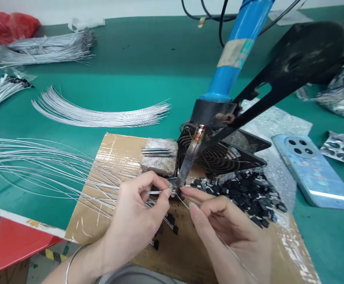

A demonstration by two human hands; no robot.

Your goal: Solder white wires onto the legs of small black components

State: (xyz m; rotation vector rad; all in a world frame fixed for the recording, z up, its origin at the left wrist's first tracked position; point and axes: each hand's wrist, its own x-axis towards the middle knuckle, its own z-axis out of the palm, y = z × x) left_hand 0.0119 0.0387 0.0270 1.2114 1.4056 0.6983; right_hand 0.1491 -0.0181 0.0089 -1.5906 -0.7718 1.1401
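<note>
In the head view, the left hand point(142, 209) pinches a white wire point(152, 192) between thumb and forefinger, its end just beside the tip of the one soldering iron point(223, 81). The right hand point(234, 228) grips one thin metal wire point(238, 259) between thumb and fingers, its end also near the tip. All this happens over the middle of the cardboard sheet point(172, 256), at the bench's point(124, 85) front edge.

The work looks part-way through: under the left hand, at least four black ends point(156, 244) sit on wires fanning out over the cardboard's left edge, and these seem done. Apparently left are one loose spread of bare wires point(101, 118) behind the cardboard's back-left corner, too many to count, and one heap of black connectors point(249, 193) towards its right edge, likewise uncountable. One fan point(228, 154) and one rough block point(158, 165) stand along its back edge; one phone point(316, 169) lies towards the bench's right.
</note>
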